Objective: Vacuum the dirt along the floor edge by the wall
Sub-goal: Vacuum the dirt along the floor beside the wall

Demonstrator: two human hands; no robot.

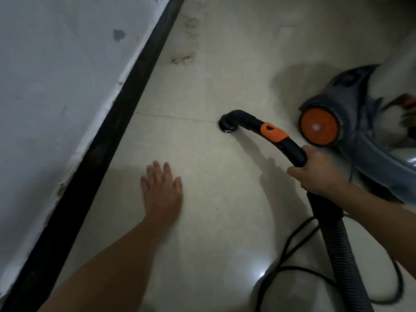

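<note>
Dim room, soft and blurry all over; a white glare spot shines on the floor, and the straight lines bend toward the edges.

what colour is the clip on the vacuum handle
Orange clip on the black curved vacuum handle; head view.

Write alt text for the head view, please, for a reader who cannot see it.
The right hand grips a black-and-orange vacuum handle, its end low over the pale floor, short of the dirt by the black baseboard. The left hand reaches out open, fingers straight. The vacuum body sits at right.
</note>
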